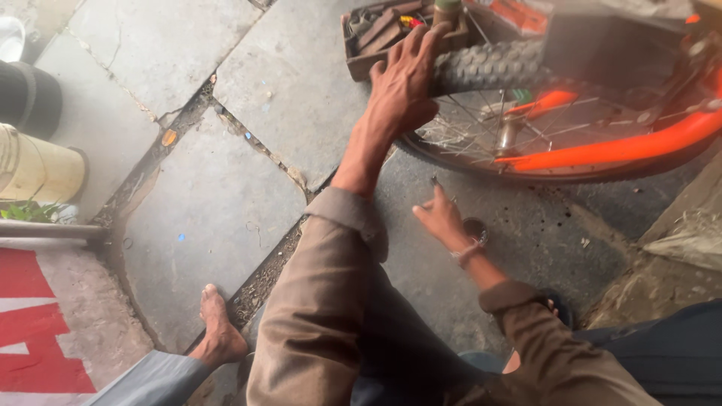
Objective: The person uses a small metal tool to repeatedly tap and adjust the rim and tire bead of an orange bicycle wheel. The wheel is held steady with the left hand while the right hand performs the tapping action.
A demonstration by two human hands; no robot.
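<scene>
A bicycle wheel with a knobbly black tyre (489, 66), metal spokes and an orange frame (624, 146) lies on the ground at the upper right. My left hand (402, 79) reaches forward with fingers spread and rests against the tyre's near edge, beside a wooden toolbox (376, 37). My right hand (442, 216) hovers lower, just under the wheel's rim, pinching a small thin metal object between its fingertips. Both arms wear brown sleeves, and a band circles the right wrist.
Cracked grey paving slabs (218, 203) cover the ground at left. My bare foot (218, 327) rests on them. A cream bucket (37, 169) and a black tyre (30, 98) stand at the left edge, with a red and white banner (37, 338) below.
</scene>
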